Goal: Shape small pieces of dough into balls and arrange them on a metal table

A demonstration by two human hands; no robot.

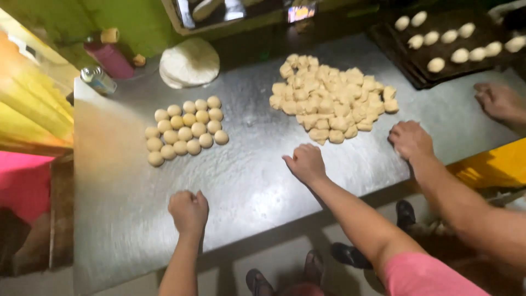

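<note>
Dough shaping, seemingly well short of halfway, on the steel surface (252, 186)
Left hand (189, 211) and right hand (306, 163) curl palm-down, whatever lies beneath hidden; round balls (186, 130) sit beyond the left hand, the larger heap of cut pieces (331, 98) unshaped

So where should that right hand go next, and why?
Probably forward to the pile of rough dough pieces, to take one. The right hand is curled on the steel table just short of it, many pieces look unshaped, and round balls lie in rows further left.
</note>
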